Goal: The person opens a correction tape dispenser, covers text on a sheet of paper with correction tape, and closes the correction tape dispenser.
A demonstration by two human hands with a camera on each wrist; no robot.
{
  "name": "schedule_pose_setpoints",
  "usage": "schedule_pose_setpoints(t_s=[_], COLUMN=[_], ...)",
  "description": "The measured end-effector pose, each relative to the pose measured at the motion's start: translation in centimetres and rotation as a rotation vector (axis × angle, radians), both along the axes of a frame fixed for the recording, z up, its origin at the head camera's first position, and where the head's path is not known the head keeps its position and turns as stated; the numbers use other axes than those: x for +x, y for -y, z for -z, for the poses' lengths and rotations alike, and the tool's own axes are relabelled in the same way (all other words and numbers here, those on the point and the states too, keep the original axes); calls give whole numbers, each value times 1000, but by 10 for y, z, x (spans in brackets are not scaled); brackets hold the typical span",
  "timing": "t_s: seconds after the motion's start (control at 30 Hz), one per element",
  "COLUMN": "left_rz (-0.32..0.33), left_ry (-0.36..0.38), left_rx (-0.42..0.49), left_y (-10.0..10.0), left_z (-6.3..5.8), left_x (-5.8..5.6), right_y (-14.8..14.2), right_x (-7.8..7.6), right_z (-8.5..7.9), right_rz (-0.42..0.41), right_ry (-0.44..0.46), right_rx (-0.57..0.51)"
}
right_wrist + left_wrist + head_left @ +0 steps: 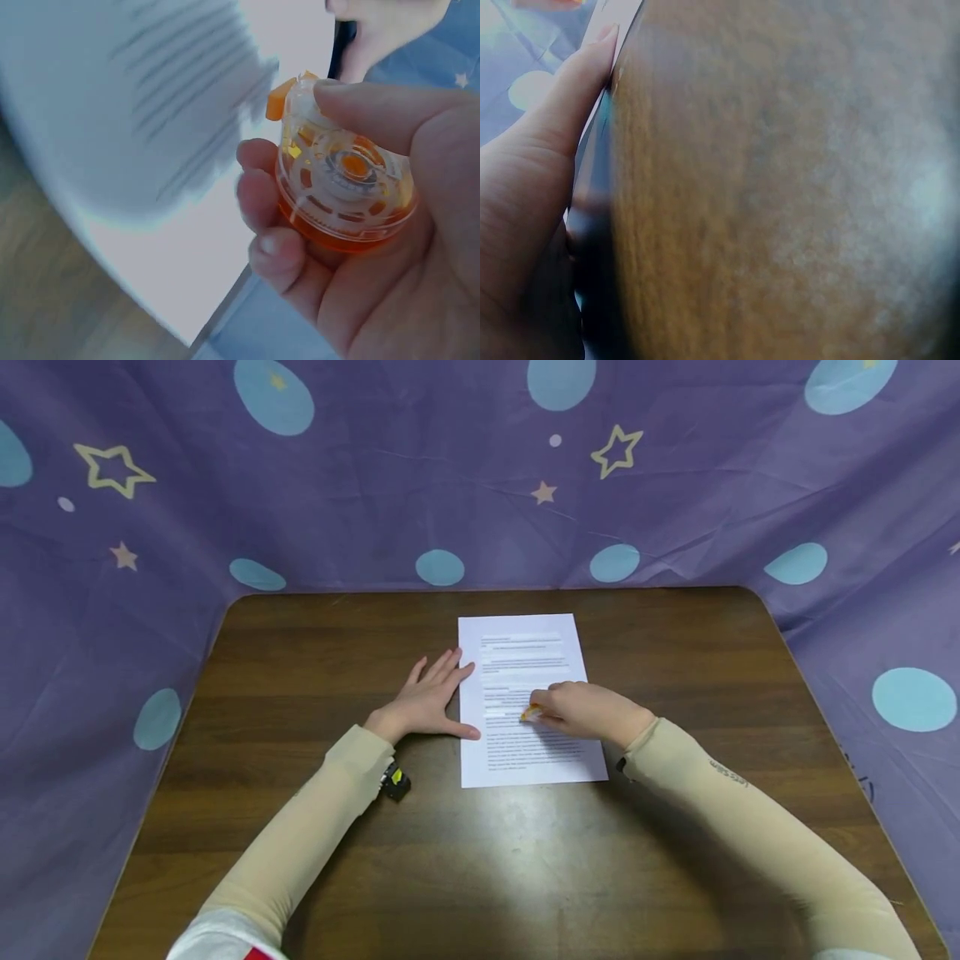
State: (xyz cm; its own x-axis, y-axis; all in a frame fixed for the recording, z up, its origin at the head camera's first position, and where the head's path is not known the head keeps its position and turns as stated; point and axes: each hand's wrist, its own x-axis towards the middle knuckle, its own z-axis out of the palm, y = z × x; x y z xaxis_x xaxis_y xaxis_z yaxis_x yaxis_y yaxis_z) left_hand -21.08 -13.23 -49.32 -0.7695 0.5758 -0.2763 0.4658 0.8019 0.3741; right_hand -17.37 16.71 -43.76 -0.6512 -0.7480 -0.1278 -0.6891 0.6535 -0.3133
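Observation:
A printed sheet of paper [525, 760] lies on the wooden table, with white strips over some of its text lines. My right hand [588, 708] grips an orange and clear correction tape dispenser [349, 176], its thumb on one side and fingers curled round the other. In the head view the orange tip of the dispenser is right at the text, about the middle of the page. My left hand [427, 702] rests spread on the table at the sheet's left edge, thumb and fingertips over that edge. The left wrist view shows its thumb [574, 97] along the paper's edge.
The brown wooden table [315, 660] has rounded far corners. A purple cloth [360, 485] with stars and blue ovals hangs behind it and along both sides. A small black device [395, 782] is strapped at the left wrist.

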Motion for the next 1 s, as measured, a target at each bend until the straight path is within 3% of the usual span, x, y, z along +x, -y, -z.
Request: schedule_pose_setpoints(t_s=[0.43,0.77,1.0], left_rz=[12,15,18], left_ry=[-16,-21,-24], left_rx=[30,5,4], left_y=[2,2,5], left_z=[20,19,19], left_x=[-9,-10,-8], right_y=[45,55,65], right_x=[1,1,5], right_z=[7,6,4], right_rz=[-43,-43,-35], right_ry=[-24,-32,-89], right_rx=[-1,36,66])
